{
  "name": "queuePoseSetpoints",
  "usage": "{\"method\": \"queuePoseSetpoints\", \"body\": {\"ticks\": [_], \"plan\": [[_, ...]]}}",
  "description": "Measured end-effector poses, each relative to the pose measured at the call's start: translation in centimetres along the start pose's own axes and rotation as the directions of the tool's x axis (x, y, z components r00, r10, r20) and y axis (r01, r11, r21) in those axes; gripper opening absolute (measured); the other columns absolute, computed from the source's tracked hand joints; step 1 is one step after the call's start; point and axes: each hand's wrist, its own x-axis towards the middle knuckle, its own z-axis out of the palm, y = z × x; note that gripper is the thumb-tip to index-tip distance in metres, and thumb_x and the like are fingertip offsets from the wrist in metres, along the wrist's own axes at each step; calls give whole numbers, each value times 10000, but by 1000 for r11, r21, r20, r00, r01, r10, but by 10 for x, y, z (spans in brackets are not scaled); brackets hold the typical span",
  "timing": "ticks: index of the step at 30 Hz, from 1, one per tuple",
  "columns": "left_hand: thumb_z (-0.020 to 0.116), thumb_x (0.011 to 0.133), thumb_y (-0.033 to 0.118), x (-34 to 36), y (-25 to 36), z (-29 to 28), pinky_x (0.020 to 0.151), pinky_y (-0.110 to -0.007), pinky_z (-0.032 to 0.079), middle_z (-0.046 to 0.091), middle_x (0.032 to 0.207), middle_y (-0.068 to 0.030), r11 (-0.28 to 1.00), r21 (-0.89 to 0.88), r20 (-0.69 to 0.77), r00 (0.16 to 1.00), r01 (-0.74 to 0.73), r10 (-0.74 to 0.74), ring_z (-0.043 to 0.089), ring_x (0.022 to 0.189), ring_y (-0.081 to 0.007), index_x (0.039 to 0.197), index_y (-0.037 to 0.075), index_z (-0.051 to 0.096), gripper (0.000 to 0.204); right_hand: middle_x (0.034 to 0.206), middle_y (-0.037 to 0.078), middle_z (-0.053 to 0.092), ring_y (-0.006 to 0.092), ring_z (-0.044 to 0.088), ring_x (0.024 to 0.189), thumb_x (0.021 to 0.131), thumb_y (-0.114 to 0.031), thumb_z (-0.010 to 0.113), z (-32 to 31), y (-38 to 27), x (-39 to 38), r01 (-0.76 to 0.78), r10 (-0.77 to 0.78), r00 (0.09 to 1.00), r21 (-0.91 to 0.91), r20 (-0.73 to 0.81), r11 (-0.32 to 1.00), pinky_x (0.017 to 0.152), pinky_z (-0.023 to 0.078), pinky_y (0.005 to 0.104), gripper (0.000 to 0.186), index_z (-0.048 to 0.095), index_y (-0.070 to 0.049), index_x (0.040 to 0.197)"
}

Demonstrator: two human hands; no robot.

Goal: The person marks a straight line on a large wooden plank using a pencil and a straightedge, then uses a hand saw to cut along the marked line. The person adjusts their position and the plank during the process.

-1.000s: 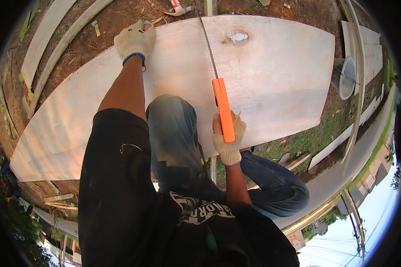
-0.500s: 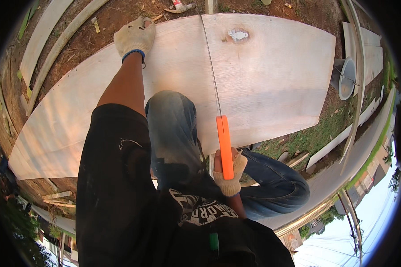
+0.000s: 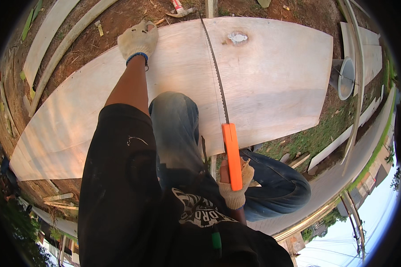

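A large pale plywood sheet [image 3: 276, 84] lies in front of me, with a thin dark line running across it. My left hand [image 3: 138, 39], in a cream knit glove, is closed over the sheet's far edge; some fingertips are hidden. In my gloved right hand [image 3: 234, 189], close to my body, is the orange handle of a handsaw [image 3: 232, 149]. Its narrow toothed blade stretches away across the sheet to the far edge, near the line. My bent left knee [image 3: 173, 111] presses on the sheet, left of the saw.
Beyond the far edge, a hammer [image 3: 181, 10] lies on bare soil beside a wooden post [image 3: 211, 8]. Long boards [image 3: 69, 49] lie at the far left. On the right stand a round grey basin-like thing [image 3: 346, 79] and more planks [image 3: 372, 53]. A paved road curves past at right.
My right hand has drawn the saw back toward me and slightly right. The blade now slants more and shows more of its side. My left hand keeps its place on the edge.
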Motion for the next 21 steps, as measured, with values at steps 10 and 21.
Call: {"method": "queuePoseSetpoints", "body": {"ticks": [10, 21], "plan": [[489, 946, 445, 6, -3, 10, 904, -451, 560, 768, 993, -155, 999, -7, -63, 997, -38, 37, 732, 960, -367, 1100, 170, 775, 426, 688, 135, 588, 358, 596, 578, 802, -72, 692, 12, -21, 45, 253, -250, 967, 59, -47, 966, 554, 467, 427, 78, 634, -19, 805], [476, 949, 457, 6, 6, 3, 911, -451, 559, 773, 1025, -134, 999, 5, -50, 998, -48, 48, 731, 988, -361, 1118, 178, 771, 440, 680, 154, 618, 350, 641, 597, 825, -86, 684, 15, -19, 62, 277, -279, 959, -40, -58, 960, 544, 493, 419, 104, 627, -7, 786]]}}
